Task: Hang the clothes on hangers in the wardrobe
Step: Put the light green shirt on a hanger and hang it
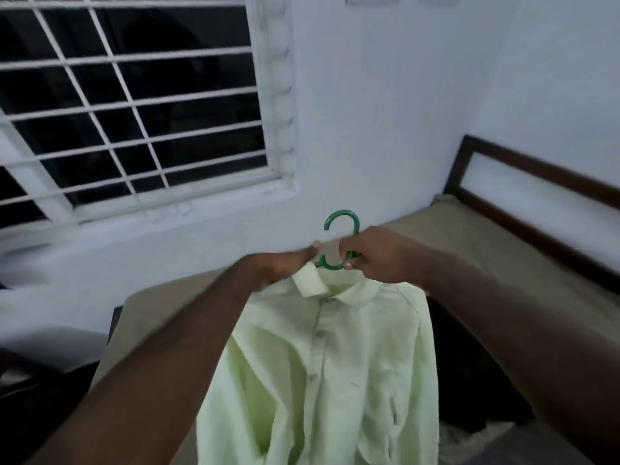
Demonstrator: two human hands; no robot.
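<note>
Here, my right fingers (pixel 349 253): curled tight round the neck of the green hanger (pixel 342 223), just under its hook, which stands upright and free above my knuckles.
My right hand (pixel 379 255): closed on the hanger, arm stretched out in front of me.
My left hand (pixel 285 263): just left of the hanger, thumb pointing toward it, fingers folded under and holding the raised flap of the collar (pixel 310 280); the picture is blurred here.
Pale green shirt (pixel 328 364): hanging straight down from the hanger, buttoned front facing me, held up in the air between my two arms.
Bed (pixel 469 250): below and behind the hanger, under a tan sheet.
Dark clothes (pixel 469 380): heaped on the bed, below and right of the hanger.
Headboard (pixel 536 182): dark wood, well right of the hanger.
Window (pixel 134 105): white grille over dark panes, up and left of the hanger.
</note>
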